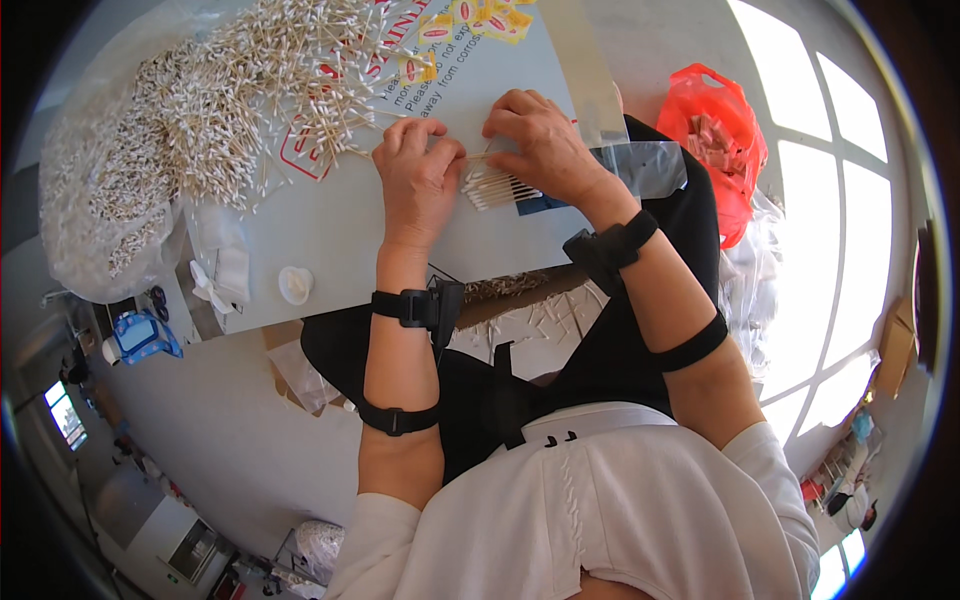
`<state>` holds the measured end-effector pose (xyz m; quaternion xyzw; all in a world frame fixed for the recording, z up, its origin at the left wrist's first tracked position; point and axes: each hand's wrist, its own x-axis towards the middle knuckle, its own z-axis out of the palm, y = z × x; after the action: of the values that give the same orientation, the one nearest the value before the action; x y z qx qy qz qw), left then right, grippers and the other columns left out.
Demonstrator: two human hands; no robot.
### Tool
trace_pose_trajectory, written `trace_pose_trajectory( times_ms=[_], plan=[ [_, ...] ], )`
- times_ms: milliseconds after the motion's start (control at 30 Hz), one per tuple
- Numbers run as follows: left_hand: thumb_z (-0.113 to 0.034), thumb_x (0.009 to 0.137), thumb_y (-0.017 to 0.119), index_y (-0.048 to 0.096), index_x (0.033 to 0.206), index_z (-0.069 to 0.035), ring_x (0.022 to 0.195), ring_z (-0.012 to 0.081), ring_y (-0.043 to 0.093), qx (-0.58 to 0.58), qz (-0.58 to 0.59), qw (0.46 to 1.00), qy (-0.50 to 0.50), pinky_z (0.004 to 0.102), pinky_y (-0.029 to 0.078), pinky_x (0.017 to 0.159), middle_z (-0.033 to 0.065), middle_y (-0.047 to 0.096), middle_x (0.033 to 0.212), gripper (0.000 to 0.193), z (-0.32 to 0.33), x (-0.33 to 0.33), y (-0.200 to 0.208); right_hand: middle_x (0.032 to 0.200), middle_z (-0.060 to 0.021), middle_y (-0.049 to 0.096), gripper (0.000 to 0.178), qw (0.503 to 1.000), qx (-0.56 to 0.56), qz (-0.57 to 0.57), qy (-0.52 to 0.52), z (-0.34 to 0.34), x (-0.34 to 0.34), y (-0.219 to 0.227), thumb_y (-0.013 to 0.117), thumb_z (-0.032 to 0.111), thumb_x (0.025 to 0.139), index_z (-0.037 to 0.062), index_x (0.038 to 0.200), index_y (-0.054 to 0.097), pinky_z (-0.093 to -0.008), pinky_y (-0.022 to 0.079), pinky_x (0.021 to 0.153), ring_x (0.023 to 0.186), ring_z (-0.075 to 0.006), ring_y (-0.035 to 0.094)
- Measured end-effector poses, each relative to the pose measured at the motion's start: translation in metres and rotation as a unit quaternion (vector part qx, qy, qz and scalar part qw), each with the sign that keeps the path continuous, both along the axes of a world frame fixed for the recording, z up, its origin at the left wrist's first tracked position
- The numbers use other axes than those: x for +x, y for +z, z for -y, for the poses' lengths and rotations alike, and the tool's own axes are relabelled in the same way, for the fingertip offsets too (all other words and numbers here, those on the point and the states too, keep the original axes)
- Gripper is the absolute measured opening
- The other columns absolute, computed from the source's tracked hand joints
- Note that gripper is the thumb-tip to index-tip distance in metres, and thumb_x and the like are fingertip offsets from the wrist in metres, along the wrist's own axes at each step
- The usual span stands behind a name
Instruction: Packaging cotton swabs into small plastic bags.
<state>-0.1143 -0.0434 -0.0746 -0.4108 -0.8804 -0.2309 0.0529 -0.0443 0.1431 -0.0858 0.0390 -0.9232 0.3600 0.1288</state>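
Over the table, my left hand [415, 185] has its fingers curled, with thumb and forefinger pinched at one end of a thin pale stick that looks like a cotton swab. My right hand [548, 150] is bent inward at the stick's other end, thumb toward the left hand; its grip is partly hidden. Just below, between the hands, a row of cotton swabs [490, 190] lies side by side. Their right ends rest on a dark blue piece [540, 204], partly under my right hand. To the left, a large heap of loose cotton swabs [215, 120] spills from a clear plastic bag [70, 230].
Yellow packets [500, 22] lie at the table's far edge. A small white cup [296, 285] and a white plastic piece [210, 288] sit near the front left. Right of the table is a red plastic bag [735, 190]. Below the front edge, an open box [530, 320] holds swabs.
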Motion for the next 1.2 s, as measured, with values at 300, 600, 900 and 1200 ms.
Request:
trace_pose_trajectory(
  times_ms=[300,600,900,1200],
  plan=[
    [-0.006,0.074,0.074,0.067,0.087,-0.01,0.112,0.0282,0.051,0.073,0.018,0.995,0.063,0.0419,0.038,0.096,0.0021,0.063,0.103,0.015,-0.005,0.002,-0.013,0.103,-0.0103,0.061,0.016,0.99,-0.117,-0.039,-0.065,-0.001,0.011,-0.011,0.069,0.004,0.073,0.002,0.088,0.063,-0.0406,0.048,0.088,0.101,-0.0331,0.057],
    [0.007,0.068,0.06,0.067,0.096,-0.011,0.113,0.0281,0.049,0.067,0.029,0.995,0.065,0.043,0.039,0.096,0.0028,0.06,0.109,0.034,0.019,-0.015,-0.004,0.101,-0.0067,0.06,0.019,0.994,-0.058,-0.03,-0.089,0.009,-0.001,-0.002,0.074,0.011,0.073,0.0099,0.091,0.069,-0.0394,0.05,0.085,0.1,-0.0285,0.059],
    [-0.004,0.071,0.072,0.065,0.084,-0.01,0.108,0.0273,0.051,0.019,-0.023,0.996,0.083,0.0426,0.039,0.092,0.0021,0.059,0.1,0.016,0.031,-0.02,-0.011,0.089,-0.0036,0.058,0.006,0.997,0.005,-0.042,-0.058,0.003,-0.008,-0.011,0.071,0.01,0.075,0.0101,0.075,0.064,-0.0372,0.051,0.076,0.091,-0.0258,0.059],
    [-0.011,0.077,0.073,0.067,0.094,-0.01,0.109,0.0281,0.052,0.009,0.044,0.999,0.026,0.0429,0.04,0.092,0.004,0.062,0.104,0.018,-0.026,-0.006,-0.005,0.1,-0.0085,0.063,0.006,0.983,-0.144,-0.042,-0.109,-0.002,0.007,-0.008,0.067,0.0,0.075,0.0024,0.08,0.066,-0.0348,0.052,0.079,0.092,-0.0267,0.061]
  ],
)
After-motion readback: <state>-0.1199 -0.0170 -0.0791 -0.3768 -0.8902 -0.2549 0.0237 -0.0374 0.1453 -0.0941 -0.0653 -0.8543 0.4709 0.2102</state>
